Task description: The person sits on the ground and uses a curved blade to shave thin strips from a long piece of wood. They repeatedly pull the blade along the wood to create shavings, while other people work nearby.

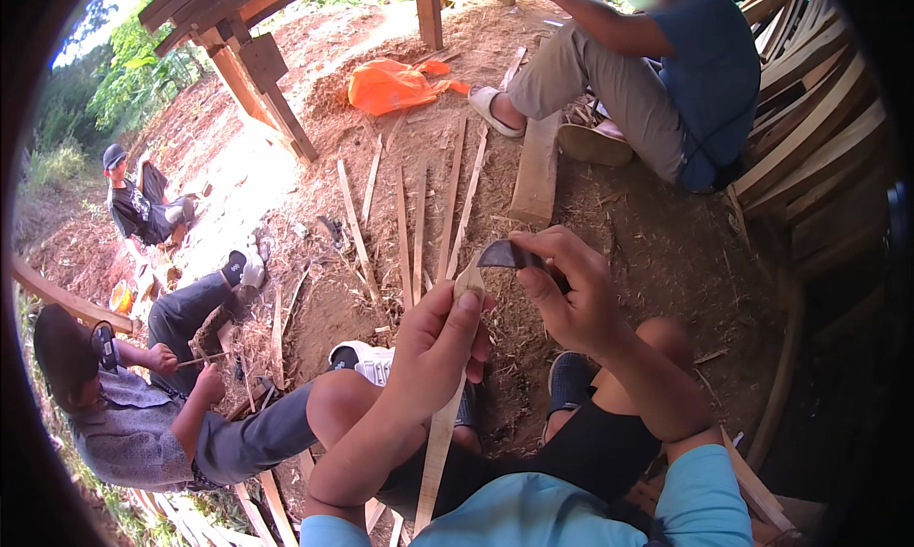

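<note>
Bamboo strip stands gripped in the left hand between the knees, its tip touching a dark curved blade pinched by the right hand. Loose slats lie on the dirt floor beyond; other people sit nearby.

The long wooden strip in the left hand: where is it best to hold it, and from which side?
Probably just below its upper end, where the left hand already wraps the wooden strip from the person's left. The strip is thin, flat and long, running down toward the lap, and the right hand holds the dark curved blade at its tip.
</note>
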Demonstrator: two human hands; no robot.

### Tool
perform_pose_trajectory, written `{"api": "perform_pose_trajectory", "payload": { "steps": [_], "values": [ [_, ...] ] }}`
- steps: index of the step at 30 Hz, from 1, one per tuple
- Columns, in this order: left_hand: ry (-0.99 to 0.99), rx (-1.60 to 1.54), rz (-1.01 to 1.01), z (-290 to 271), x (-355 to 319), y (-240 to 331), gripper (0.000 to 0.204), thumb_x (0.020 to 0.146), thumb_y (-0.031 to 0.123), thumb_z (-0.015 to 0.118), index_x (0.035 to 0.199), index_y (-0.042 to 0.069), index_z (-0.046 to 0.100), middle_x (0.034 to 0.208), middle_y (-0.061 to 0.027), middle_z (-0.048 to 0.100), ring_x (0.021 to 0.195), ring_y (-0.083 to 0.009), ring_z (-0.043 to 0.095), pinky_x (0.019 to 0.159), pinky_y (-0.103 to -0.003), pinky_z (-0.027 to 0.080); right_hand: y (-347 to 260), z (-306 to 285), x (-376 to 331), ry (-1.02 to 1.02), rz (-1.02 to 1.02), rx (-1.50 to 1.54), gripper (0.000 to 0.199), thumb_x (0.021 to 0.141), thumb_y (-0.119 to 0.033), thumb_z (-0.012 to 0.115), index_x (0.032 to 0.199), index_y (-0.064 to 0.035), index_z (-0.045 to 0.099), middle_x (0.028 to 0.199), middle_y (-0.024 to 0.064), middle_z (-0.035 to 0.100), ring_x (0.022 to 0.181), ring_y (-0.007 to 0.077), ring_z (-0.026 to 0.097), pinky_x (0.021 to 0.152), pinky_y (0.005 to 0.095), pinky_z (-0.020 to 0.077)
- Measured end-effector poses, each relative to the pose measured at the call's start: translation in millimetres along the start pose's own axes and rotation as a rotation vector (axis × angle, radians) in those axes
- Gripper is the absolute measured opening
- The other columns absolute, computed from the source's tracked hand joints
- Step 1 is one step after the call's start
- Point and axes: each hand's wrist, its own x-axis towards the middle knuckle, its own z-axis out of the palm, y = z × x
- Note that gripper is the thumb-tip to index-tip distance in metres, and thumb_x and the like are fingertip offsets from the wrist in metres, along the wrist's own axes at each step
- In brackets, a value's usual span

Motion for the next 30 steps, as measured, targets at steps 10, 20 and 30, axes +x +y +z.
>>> {"api": "perform_pose_trajectory", "payload": {
  "steps": [10, 20, 30],
  "values": [
    [-0.051, -0.082, 0.012, -2.8, 5.9, -11.4, 0.024, 0.101, 0.028, 0.04, 0.095, 0.007, 0.05, 0.061, -0.0012, 0.052, 0.045, -0.0057, 0.047, 0.039, -0.018, 0.036, 14.2, 10.1, 3.0, -0.082, -0.173, 0.182, 0.023, 0.085, -0.01, 0.066, 0.107, -0.0031, 0.064, 0.087, 0.0113, 0.062, 0.074, 0.0253, 0.064, 0.064, 0.0331, 0.0507],
    [0.031, -0.018, 0.037, 4.6, 13.9, -7.1, 0.032, 0.102, 0.034, 0.034, 0.09, 0.007, 0.049, 0.05, -0.0039, 0.045, 0.034, -0.0108, 0.04, 0.031, -0.022, 0.03, 16.0, 21.8, 16.2, 0.111, -0.19, 0.095, 0.023, 0.081, -0.006, 0.068, 0.104, -0.0044, 0.065, 0.084, 0.01, 0.062, 0.071, 0.023, 0.064, 0.06, 0.0317, 0.0504],
    [-0.252, 0.157, -0.119, 19.7, -14.3, -7.0, 0.035, 0.101, 0.037, 0.037, 0.091, 0.008, 0.052, 0.057, -0.0013, 0.051, 0.04, -0.0108, 0.049, 0.039, -0.021, 0.04, 88.6, -11.7, 40.7, 0.432, 0.153, -0.005, 0.023, 0.095, -0.02, 0.057, 0.11, -0.0029, 0.058, 0.084, 0.0007, 0.06, 0.058, 0.0059, 0.05, 0.052, 0.0257, 0.0436]
  ]
}}
